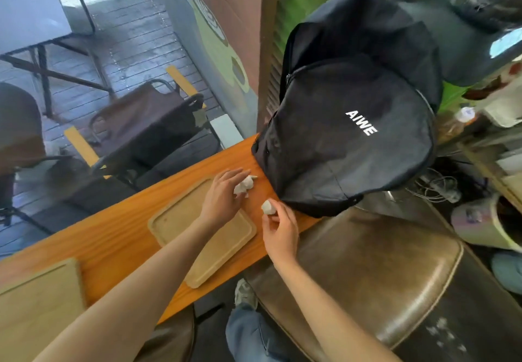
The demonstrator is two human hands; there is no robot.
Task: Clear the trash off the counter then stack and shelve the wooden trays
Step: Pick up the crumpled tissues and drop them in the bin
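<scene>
Head view: one counter (pixel 118 237), one black backpack (pixel 347 135), two wooden trays (pixel 180 220) (pixel 36 305), two tissue wads. Left hand (pixel 223 195) grips the larger wad (pixel 244 186) beside the near tray; right hand (pixel 279 231) pinches the smaller wad (pixel 268 208).

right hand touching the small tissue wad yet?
Touching. The head view shows the right hand pinching the small tissue wad between its fingertips, no gap visible.

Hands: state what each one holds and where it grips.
The left hand closes on a crumpled tissue on the counter, fingers over its top. The right hand pinches a smaller paper wad at its near side with its fingertips.
</scene>
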